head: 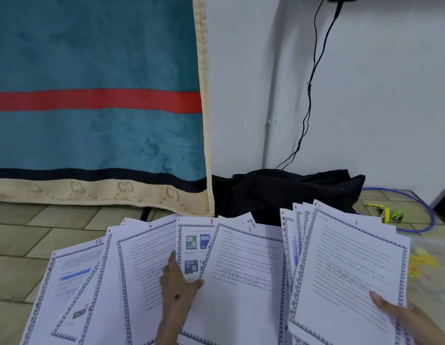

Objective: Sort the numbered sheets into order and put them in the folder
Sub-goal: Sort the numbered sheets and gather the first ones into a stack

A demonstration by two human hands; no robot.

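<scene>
Head view: we fan the numbered sheets [241,270] across the floor, left hand [177,285] resting spread on sheets 6 and 8, right hand [400,314] pinching the sheet-1 stack [348,267]; sheet 7 lies between, nearer the left.

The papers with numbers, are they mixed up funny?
Yes. In the spread left of the left hand and beyond it, sheet 12, sheet 6, sheet 8 and sheet 7 overlap crookedly, and 8 comes before 7.
</scene>
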